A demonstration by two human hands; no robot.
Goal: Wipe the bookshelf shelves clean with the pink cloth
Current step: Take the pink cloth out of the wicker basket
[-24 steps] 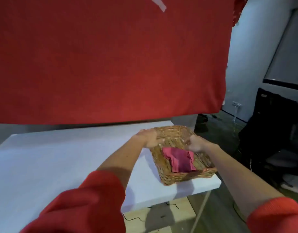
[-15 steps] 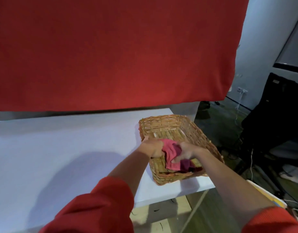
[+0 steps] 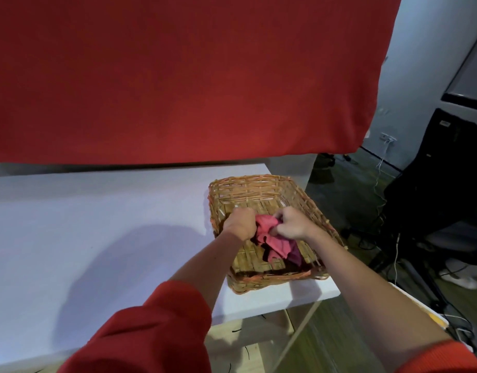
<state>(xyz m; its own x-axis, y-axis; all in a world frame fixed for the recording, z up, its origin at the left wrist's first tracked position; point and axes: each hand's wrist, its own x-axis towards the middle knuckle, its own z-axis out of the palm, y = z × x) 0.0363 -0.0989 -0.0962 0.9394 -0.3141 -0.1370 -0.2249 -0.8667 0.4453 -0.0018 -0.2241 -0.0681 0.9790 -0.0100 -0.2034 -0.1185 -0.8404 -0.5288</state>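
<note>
L hand [image 3: 238, 223] + R hand [image 3: 292, 223]: both gripping bunched pink cloth [image 3: 272, 239] | cloth partly lifted over wicker basket [image 3: 258, 184] | basket on white counter [image 3: 97, 224] near R edge

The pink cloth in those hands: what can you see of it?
The pink cloth is soft, thin fabric, crumpled into loose folds, with a darker purplish part at its lower end. Both hands grip its top: the left hand on its left side, the right hand on its right. It hangs bunched inside the woven basket, which sits at the right end of the white table. Whether its lower end rests on the basket's floor is hard to tell.
</note>
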